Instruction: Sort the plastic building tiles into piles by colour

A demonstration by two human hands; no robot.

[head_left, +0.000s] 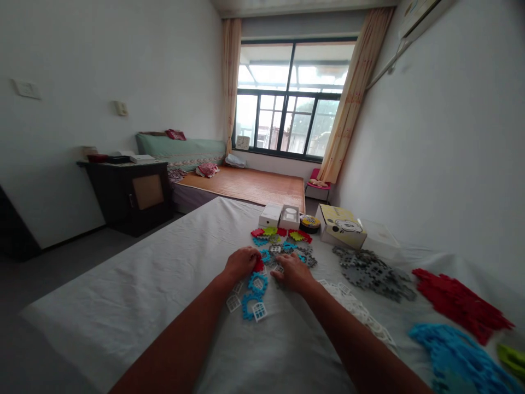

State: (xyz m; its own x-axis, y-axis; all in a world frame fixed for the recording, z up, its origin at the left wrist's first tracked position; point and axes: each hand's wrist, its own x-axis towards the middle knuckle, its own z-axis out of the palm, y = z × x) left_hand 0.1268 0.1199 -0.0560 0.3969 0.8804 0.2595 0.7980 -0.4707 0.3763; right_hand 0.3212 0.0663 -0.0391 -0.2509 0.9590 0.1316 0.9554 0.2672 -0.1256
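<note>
My left hand (241, 262) rests on the white sheet with its fingers curled round a small red toothed piece (258, 266). Just to the right, my right hand (293, 271) is closed over grey and white pieces; what it grips is hidden. Between and below the hands lie blue toothed frames (257, 283) with white window inserts (260, 311). Beyond the hands sits a cluster of joined blue, red, green and grey pieces (283, 239).
Sorted piles lie to the right: grey (371, 272), red (459, 302), blue (453, 353), white strips (361, 314), a green piece (512, 358). White boxes (280, 216), a tape roll (309, 222) and a yellow carton (342, 225) stand behind. A dark cabinet (131, 191) and bed (246, 183) lie beyond.
</note>
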